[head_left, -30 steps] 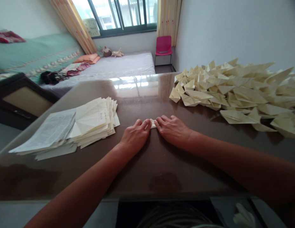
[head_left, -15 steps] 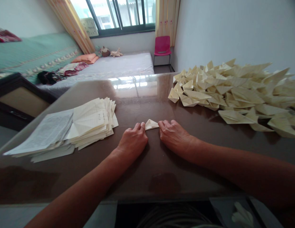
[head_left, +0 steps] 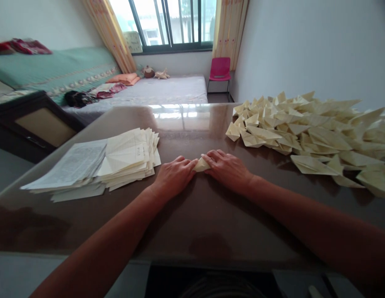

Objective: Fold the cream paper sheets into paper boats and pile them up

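Folded paper point(head_left: 201, 166), small and cream-coloured, lies at the middle of the brown desk point(head_left: 195, 219), between the person's two hands. Left hand point(head_left: 174, 174): fingers bunched together, pinching the left end. Right hand point(head_left: 227, 170): fingers likewise close together, pinching the right end and partly covering it. Left on desk: stack of creased sheets point(head_left: 127, 155), fanned unevenly. Far right: heap of pointed paper pieces point(head_left: 322, 132). Beyond the desk's far edge: bed point(head_left: 180, 87), pink chair point(head_left: 220, 69).

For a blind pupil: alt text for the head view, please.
Left hand and right hand hold a small folded cream paper piece on a glossy brown table; a pale paper stack lies left, heaped folded cream paper shapes right.
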Available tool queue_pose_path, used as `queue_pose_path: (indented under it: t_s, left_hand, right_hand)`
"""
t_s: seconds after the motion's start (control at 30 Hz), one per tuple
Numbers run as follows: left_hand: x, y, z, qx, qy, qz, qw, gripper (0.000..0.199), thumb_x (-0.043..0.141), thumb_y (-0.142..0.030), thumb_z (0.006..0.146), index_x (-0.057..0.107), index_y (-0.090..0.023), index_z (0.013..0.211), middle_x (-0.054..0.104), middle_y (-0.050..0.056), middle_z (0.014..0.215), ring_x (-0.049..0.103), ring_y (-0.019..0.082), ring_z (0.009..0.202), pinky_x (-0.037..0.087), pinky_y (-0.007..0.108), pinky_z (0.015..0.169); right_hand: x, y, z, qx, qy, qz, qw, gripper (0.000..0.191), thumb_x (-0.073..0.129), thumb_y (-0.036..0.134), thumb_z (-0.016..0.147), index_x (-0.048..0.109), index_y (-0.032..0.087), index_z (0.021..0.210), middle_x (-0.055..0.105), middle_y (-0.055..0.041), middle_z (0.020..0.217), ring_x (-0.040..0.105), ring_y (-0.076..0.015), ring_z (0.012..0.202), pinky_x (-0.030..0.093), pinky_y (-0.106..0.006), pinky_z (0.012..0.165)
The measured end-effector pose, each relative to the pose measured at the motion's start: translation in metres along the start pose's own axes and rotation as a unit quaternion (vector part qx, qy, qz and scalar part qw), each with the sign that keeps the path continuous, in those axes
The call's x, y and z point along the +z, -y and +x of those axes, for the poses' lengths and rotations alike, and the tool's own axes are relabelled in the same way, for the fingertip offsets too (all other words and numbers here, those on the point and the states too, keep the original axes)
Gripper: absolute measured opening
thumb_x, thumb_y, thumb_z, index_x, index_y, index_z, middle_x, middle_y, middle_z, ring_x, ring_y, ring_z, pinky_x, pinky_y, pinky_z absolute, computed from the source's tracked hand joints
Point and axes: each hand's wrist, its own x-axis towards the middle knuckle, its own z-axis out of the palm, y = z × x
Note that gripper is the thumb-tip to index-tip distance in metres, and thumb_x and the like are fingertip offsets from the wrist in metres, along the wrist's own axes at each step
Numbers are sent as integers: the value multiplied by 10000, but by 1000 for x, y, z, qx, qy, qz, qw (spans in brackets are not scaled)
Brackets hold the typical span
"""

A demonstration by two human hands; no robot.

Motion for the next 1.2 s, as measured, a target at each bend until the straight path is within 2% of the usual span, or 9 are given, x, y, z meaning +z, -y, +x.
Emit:
queue_pose_path:
  t_s: [0.13, 0.23, 0.43, 0.57, 0.7, 0.8, 0.9, 0.97, 1.2]
  left_hand:
    - [6, 4, 4, -32, -46, -121, 991, 343, 423, -299, 941, 567, -245, 1248, 678, 36, 989, 623, 176, 889, 492, 268, 764]
    - [10, 10, 8, -62, -66, -212, 973, 343, 434, -276, 924, 599, -220, 1219, 657, 44, 1032, 641, 150, 836, 505, 253, 767]
    - [17, 18, 11, -115, -67, -347, 928, 373, 469, -319, 906, 576, -167, 1229, 672, 80, 1051, 664, 163, 812, 533, 270, 733]
    - [22, 13, 12, -114, -19, -508, 854, 451, 540, -391, 873, 525, -156, 1258, 694, 61, 923, 676, 171, 770, 558, 293, 704]
    - [22, 5, 14, -115, -29, -623, 774, 485, 601, -329, 834, 483, -128, 1259, 681, 70, 929, 672, 175, 826, 567, 309, 727]
    - [20, 2, 15, -127, -45, -636, 760, 510, 629, -312, 814, 465, -117, 1256, 669, 50, 870, 661, 165, 814, 562, 287, 702]
    - [21, 3, 15, -129, -38, -609, 782, 425, 612, -342, 830, 531, -117, 1181, 654, 32, 823, 649, 156, 787, 550, 266, 674]
    - [22, 4, 15, -122, -30, -585, 801, 377, 579, -366, 852, 566, -125, 1142, 654, 35, 834, 643, 160, 794, 546, 264, 671]
    - [22, -2, 12, -88, -46, -459, 883, 352, 483, -310, 908, 526, -178, 1231, 647, 26, 895, 624, 129, 759, 522, 261, 730]
  right_hand:
    - [13, -8, 3, 27, -30, 126, 991, 389, 482, 320, 933, 514, 170, 1291, 673, -85, 1052, 551, -213, 1019, 439, -316, 840]
    - [23, -18, 7, 58, -40, 272, 960, 324, 542, 276, 889, 578, 179, 1195, 686, -36, 877, 588, -168, 809, 446, -278, 729]
    - [28, -23, 14, 134, -62, 536, 831, 359, 577, 323, 835, 567, 146, 1148, 618, -14, 782, 537, -125, 648, 416, -241, 586]
    - [26, -17, 13, 131, -44, 629, 765, 447, 595, 353, 816, 536, 175, 1222, 566, 32, 714, 449, -89, 554, 351, -213, 503]
    - [29, -13, 10, 112, -40, 595, 795, 392, 555, 347, 849, 587, 171, 1197, 559, 32, 676, 427, -86, 536, 352, -217, 500]
    - [32, -12, 9, 96, -75, 514, 849, 387, 552, 310, 859, 596, 189, 1224, 613, -22, 864, 496, -91, 595, 436, -240, 578]
    - [33, -10, 8, 55, -117, 430, 894, 365, 546, 282, 871, 612, 219, 1224, 586, -73, 1090, 574, -121, 736, 492, -279, 695]
    - [31, -7, 8, 35, -111, 398, 910, 334, 520, 296, 896, 627, 214, 1201, 596, -84, 1093, 599, -148, 809, 501, -295, 740]
    - [31, -6, 7, 29, -78, 412, 907, 411, 596, 325, 855, 575, 194, 1243, 601, -85, 1093, 621, -130, 713, 522, -277, 667]
